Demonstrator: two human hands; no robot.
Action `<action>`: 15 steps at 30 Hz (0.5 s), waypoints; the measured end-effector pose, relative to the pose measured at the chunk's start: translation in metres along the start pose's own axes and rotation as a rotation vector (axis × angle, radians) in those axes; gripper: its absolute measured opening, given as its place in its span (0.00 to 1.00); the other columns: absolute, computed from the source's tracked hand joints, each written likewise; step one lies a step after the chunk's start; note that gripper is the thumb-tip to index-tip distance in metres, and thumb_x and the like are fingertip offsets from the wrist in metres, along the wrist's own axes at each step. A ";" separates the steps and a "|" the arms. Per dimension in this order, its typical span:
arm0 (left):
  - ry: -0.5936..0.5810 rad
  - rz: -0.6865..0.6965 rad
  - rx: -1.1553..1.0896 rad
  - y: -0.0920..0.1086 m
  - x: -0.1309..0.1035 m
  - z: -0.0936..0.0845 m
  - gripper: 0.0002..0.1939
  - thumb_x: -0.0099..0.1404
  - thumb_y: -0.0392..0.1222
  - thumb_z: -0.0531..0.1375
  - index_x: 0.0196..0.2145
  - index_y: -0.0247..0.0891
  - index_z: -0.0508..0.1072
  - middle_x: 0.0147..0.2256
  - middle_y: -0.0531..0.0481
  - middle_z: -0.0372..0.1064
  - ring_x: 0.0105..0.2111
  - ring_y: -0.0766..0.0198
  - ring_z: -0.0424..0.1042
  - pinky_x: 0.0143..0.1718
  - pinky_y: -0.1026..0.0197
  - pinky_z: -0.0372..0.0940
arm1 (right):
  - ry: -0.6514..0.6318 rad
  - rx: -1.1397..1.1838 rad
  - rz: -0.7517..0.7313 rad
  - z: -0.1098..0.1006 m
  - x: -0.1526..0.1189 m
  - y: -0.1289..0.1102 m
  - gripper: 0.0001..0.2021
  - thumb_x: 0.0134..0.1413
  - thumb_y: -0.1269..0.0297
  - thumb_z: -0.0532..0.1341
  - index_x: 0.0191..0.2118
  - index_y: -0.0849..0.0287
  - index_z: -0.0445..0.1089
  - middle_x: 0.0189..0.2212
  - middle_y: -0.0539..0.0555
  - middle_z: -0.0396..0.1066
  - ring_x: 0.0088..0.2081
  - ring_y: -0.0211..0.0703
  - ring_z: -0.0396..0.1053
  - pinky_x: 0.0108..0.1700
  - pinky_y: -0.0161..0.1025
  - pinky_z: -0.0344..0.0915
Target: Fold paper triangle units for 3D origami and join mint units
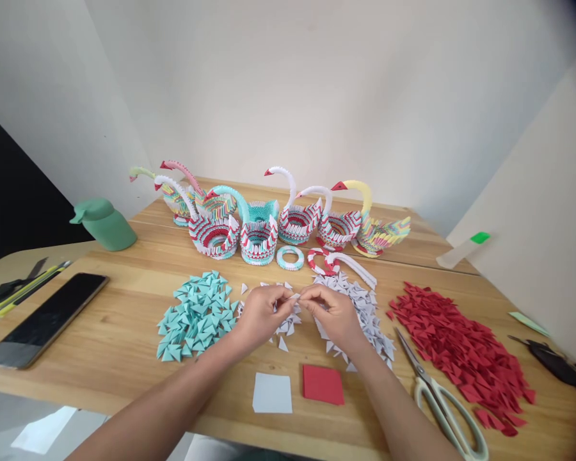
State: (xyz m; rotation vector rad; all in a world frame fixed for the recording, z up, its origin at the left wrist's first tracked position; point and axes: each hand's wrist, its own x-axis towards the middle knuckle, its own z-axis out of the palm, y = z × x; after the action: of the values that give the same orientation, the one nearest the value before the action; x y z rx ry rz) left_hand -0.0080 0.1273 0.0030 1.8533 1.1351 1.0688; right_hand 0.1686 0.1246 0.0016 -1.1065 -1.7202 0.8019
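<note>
My left hand [264, 314] and my right hand [333, 314] meet fingertip to fingertip over the middle of the table, both closed in a pinch. Between them shows a small white paper piece [296, 297], mostly covered by the fingers. White folded triangles [283, 344] lie under and behind my left hand, and a larger pile of pale triangles [372, 320] spreads behind and beside my right hand. Teal triangles [196, 317] are heaped to the left, red triangles [461, 349] to the right. Nearer me lie a white paper stack [272, 393] and a red paper stack [323, 385].
Several paper swans [258, 240] stand at the back, with a teal and white ring [290, 257] before them. Scissors [441, 397] lie at the right. On the left are a phone [48, 317] and a green jug [106, 224].
</note>
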 end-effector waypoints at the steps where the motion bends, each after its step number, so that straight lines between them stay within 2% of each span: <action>1: -0.002 -0.007 -0.011 0.000 0.000 0.000 0.13 0.62 0.42 0.57 0.22 0.36 0.72 0.20 0.53 0.66 0.22 0.67 0.60 0.25 0.66 0.53 | 0.011 0.011 0.018 0.001 0.000 0.001 0.05 0.52 0.62 0.64 0.30 0.57 0.71 0.28 0.51 0.75 0.31 0.42 0.72 0.35 0.37 0.68; 4: -0.041 -0.088 -0.119 0.001 0.000 0.001 0.14 0.63 0.44 0.56 0.24 0.35 0.72 0.21 0.52 0.67 0.22 0.67 0.61 0.25 0.66 0.54 | 0.030 0.025 0.042 0.002 0.000 0.005 0.06 0.53 0.62 0.64 0.31 0.57 0.69 0.25 0.49 0.72 0.28 0.40 0.70 0.32 0.35 0.67; 8: -0.105 -0.221 -0.319 0.003 0.001 0.002 0.16 0.60 0.50 0.58 0.24 0.35 0.72 0.19 0.54 0.64 0.19 0.69 0.58 0.22 0.67 0.53 | 0.034 0.027 0.079 0.002 0.000 0.006 0.05 0.53 0.62 0.63 0.33 0.58 0.69 0.25 0.49 0.72 0.28 0.39 0.69 0.31 0.34 0.66; 15: -0.107 -0.309 -0.491 -0.004 0.005 0.003 0.20 0.54 0.57 0.62 0.22 0.35 0.71 0.20 0.52 0.67 0.18 0.71 0.59 0.20 0.68 0.54 | -0.013 -0.022 0.065 -0.001 0.001 0.005 0.04 0.54 0.67 0.61 0.35 0.55 0.74 0.29 0.49 0.74 0.31 0.41 0.71 0.35 0.36 0.66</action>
State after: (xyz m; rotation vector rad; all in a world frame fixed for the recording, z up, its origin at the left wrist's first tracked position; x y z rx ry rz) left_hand -0.0054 0.1333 -0.0004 1.2894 0.9527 0.9521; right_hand 0.1709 0.1270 -0.0020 -1.1798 -1.7144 0.8341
